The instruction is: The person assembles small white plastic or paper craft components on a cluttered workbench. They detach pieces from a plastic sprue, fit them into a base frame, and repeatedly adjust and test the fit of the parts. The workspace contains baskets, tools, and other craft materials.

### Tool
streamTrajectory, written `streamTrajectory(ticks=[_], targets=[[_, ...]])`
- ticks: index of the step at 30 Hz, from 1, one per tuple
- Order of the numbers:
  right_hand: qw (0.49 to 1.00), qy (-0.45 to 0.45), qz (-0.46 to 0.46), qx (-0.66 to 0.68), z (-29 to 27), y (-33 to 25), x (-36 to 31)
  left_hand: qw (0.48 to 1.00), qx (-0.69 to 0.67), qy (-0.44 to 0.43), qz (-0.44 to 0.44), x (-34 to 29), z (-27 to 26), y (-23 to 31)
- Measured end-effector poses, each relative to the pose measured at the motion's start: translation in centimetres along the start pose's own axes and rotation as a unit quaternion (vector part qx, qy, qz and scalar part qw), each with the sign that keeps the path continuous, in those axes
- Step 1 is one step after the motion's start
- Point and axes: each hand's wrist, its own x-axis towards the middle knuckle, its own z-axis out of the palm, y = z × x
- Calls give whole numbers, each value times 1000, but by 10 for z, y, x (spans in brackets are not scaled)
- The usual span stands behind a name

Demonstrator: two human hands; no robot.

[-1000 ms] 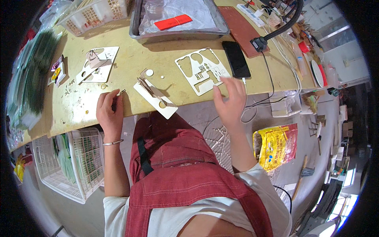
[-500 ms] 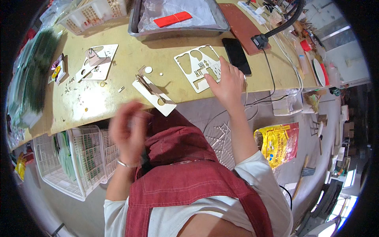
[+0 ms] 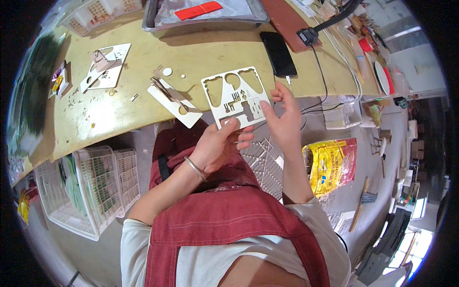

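In the head view, the left hand (image 3: 215, 148) is clamped on the near edge of the cut-out sheet (image 3: 230, 89), thumb on top; the sheet overlaps the front edge of the table (image 3: 143, 62). The right hand (image 3: 285, 119) has its fingers apart beside the sheet's right side; I cannot tell whether it touches. A steady hold probably wants 2 hands on solid border, off the slots. The strip (image 3: 191, 117) sits near the left, the phone (image 3: 278, 55) beyond right; open room lies toward the tray (image 3: 205, 26).

sheet (image 3: 234, 89): white | apron (image 3: 229, 215): dark red | phone (image 3: 278, 55): black | bag (image 3: 330, 162): yellow and red | table (image 3: 138, 48): pale yellow | crate (image 3: 86, 193): white lattice
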Motion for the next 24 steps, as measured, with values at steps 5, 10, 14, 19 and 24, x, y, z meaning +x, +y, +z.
streamTrajectory(ticks=[5,10,14,19,24], targets=[[874,-102,194,434,-25,6,26,994,100,-31,32,-10,-1,6],[789,-247,219,518,-30,-7,54,981,166,-63,81,-31,13,29],[788,-260,188,526,-24,-16,65,964,210,-67,147,-32,16,42],[773,-258,190,548,-16,-30,76,969,207,-18,136,-36,19,53],[791,-261,186,522,3,-28,109,963,217,23,156,-23,29,70]])
